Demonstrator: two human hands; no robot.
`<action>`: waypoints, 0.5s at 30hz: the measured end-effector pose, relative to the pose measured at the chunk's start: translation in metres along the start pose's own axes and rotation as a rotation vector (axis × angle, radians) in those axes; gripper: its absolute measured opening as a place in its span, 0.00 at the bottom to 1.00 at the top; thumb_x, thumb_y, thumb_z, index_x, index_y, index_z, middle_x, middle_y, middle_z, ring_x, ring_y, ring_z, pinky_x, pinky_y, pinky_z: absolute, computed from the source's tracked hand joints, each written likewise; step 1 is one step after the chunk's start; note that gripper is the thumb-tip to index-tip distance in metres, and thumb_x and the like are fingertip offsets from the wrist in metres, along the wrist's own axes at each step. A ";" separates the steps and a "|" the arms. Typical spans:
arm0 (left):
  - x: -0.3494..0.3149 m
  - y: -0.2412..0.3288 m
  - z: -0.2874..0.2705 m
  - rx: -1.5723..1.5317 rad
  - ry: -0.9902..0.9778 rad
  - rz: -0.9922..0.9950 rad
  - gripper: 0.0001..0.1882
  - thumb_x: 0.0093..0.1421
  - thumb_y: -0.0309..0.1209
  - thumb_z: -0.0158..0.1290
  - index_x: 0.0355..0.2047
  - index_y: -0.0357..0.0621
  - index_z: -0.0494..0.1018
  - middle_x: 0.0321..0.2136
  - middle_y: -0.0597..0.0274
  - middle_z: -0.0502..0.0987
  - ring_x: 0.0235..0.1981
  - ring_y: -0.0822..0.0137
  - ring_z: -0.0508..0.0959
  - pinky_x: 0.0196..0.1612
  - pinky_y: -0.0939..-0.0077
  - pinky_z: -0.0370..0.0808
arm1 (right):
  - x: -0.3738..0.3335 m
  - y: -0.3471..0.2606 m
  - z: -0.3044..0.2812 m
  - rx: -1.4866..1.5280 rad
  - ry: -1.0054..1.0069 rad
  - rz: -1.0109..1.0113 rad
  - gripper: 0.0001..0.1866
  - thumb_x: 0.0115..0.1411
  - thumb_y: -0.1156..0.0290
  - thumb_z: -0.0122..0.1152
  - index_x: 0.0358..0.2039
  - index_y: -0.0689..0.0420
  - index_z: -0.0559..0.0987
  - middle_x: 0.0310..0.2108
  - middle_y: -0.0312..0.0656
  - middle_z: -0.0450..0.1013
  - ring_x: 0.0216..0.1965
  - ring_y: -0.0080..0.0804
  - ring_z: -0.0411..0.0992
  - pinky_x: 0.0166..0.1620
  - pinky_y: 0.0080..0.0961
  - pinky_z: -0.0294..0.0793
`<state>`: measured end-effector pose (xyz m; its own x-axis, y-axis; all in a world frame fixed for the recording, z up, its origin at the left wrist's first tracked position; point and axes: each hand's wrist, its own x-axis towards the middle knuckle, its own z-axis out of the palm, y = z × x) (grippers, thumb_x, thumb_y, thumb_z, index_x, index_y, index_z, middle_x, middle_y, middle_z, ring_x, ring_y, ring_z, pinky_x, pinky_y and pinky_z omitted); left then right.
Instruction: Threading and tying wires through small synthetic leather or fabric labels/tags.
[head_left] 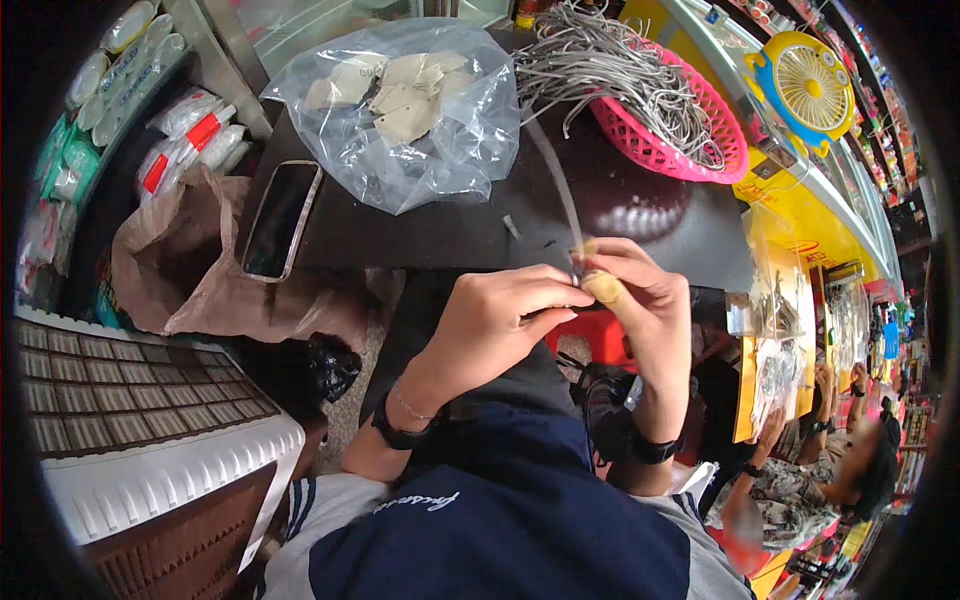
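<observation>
Above the near edge of the dark table, my left hand and my right hand meet fingertip to fingertip. Both are closed in a pinch on the lower end of a grey cord. From my fingers the cord rises toward a heap of similar grey cords, and its upper part is blurred. Yellowish wrapping covers the thumb and a fingertip of my right hand. Whatever small piece sits between the fingertips is mostly hidden. The heaped cords spill over the rim of a pink plastic basket.
A clear plastic bag holds several beige card tags. Left of it lies a phone, beside a brown bag. A yellow-and-blue fan stands far right. Another person works at lower right. A white-and-brown appliance stands left.
</observation>
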<state>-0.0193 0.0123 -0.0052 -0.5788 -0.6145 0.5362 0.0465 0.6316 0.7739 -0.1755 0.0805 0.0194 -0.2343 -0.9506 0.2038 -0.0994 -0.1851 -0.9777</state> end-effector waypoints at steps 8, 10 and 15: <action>-0.001 -0.002 0.008 0.288 -0.049 0.080 0.09 0.47 0.25 0.60 0.31 0.43 0.78 0.30 0.58 0.78 0.30 0.59 0.79 0.31 0.72 0.76 | 0.002 0.005 -0.006 -0.215 -0.061 0.092 0.08 0.55 0.81 0.56 0.35 0.67 0.80 0.38 0.44 0.75 0.37 0.23 0.72 0.42 0.19 0.71; 0.001 -0.002 0.011 0.236 -0.038 0.081 0.08 0.48 0.25 0.59 0.31 0.43 0.78 0.30 0.58 0.78 0.30 0.58 0.79 0.32 0.70 0.76 | 0.001 0.007 -0.001 -0.153 -0.021 0.081 0.08 0.57 0.79 0.55 0.35 0.67 0.79 0.38 0.43 0.75 0.38 0.23 0.72 0.43 0.19 0.70; 0.001 -0.011 0.010 0.153 -0.158 0.046 0.07 0.49 0.25 0.58 0.31 0.45 0.77 0.30 0.61 0.78 0.30 0.59 0.79 0.32 0.70 0.75 | 0.004 0.017 -0.004 0.076 0.150 0.021 0.09 0.63 0.70 0.52 0.37 0.64 0.75 0.35 0.36 0.74 0.36 0.21 0.70 0.43 0.19 0.67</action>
<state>-0.0286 0.0100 -0.0167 -0.6995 -0.5094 0.5012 -0.0415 0.7292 0.6831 -0.1822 0.0746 0.0040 -0.3775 -0.9078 0.1829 -0.0204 -0.1893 -0.9817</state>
